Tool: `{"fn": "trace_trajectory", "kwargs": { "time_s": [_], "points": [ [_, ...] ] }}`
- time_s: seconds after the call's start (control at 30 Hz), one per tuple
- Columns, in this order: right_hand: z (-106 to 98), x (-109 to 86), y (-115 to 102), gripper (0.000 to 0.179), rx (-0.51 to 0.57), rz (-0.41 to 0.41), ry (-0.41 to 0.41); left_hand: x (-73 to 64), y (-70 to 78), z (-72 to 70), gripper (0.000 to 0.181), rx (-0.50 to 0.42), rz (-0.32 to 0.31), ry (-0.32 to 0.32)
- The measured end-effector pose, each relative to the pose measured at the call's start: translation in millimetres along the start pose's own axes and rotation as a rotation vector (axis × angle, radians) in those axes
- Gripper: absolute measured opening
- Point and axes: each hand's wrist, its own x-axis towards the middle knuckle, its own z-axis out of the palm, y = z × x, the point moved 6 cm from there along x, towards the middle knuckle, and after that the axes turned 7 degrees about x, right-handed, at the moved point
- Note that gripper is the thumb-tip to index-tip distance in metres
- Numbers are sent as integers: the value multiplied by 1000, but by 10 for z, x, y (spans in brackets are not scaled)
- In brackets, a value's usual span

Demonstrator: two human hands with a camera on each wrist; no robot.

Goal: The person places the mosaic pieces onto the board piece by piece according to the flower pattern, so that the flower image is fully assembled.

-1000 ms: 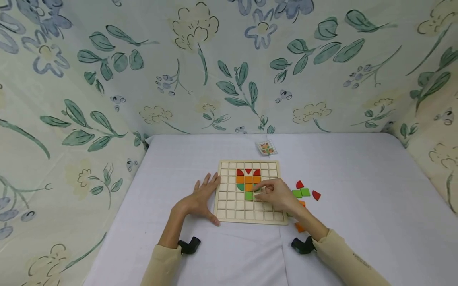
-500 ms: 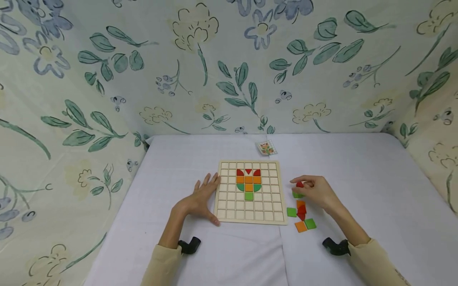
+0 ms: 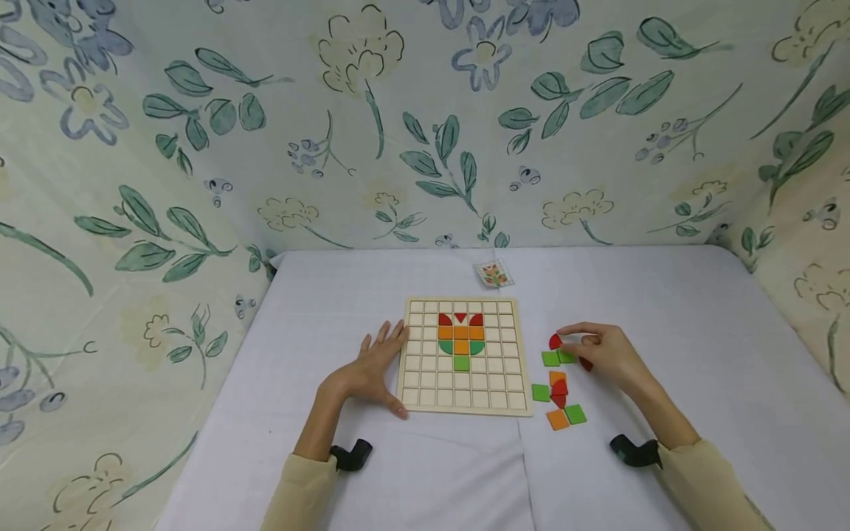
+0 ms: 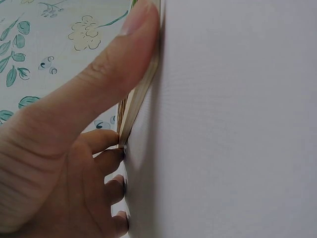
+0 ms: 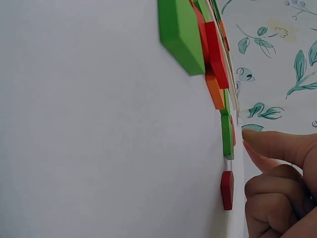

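A square wooden grid board [image 3: 432, 380] lies on the table, bearing a tulip-like pattern of red, orange and green tiles. My left hand [image 3: 368, 372] rests along its left edge with spread fingers, the thumb at the near corner. In the left wrist view, the thumb [image 4: 106, 74] lies against the board's rim [image 4: 136, 101]. My right hand [image 3: 607, 354] hovers over loose tiles right of the board. Its index finger and thumb reach out, apart, by a red quarter-round tile [image 3: 555, 341] and a green square tile [image 3: 550, 358]. Nothing shows between them.
More loose tiles lie right of the board: a green square [image 3: 541, 392], an orange square [image 3: 558, 420], another green square [image 3: 575, 414] and red pieces [image 3: 559, 387]. A small pattern card [image 3: 494, 274] lies behind the board. Floral cloth [image 3: 438, 169] hangs behind the white table.
My right hand has left the board and moved right to the loose tiles, uncovering a green piece in the pattern. Lately it shifted slightly further right. My left hand has stayed put.
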Motion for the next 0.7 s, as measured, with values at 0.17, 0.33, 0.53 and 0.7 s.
{"fn": "trace_trajectory", "kwargs": {
  "time_s": [0.17, 0.33, 0.53, 0.7],
  "points": [
    [23, 79, 29, 40, 1, 37, -16, -8, 12, -14, 150, -9, 2, 2],
    [64, 155, 23, 39, 0, 49, -38, -14, 12, -8, 151, -7, -2, -2],
    [109, 226, -1, 37, -3, 44, -33, -11, 11, -6, 150, -10, 1, -3],
    [134, 263, -27, 39, 17, 42, -37, -8, 7, 1, 150, -10, -1, -6]
  ]
}}
